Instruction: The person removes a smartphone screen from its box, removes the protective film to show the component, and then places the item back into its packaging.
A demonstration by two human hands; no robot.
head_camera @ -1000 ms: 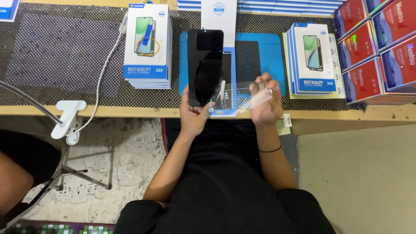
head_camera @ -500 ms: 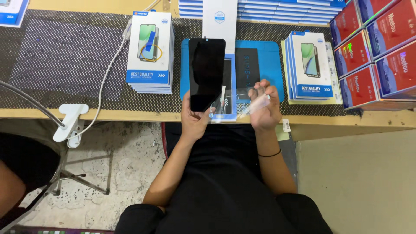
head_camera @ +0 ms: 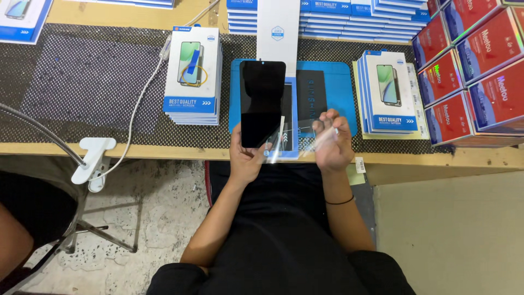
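The clear film now stretches wider from the black phone screen, as the right hand has drawn rightward from the phone.

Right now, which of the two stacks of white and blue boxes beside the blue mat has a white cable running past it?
The stack of boxes left of the blue mat; the white cable runs along its left edge. The right stack has none.

A wooden workbench covered with a dark mesh mat stands over a pale, cracked stone floor, evenly lit
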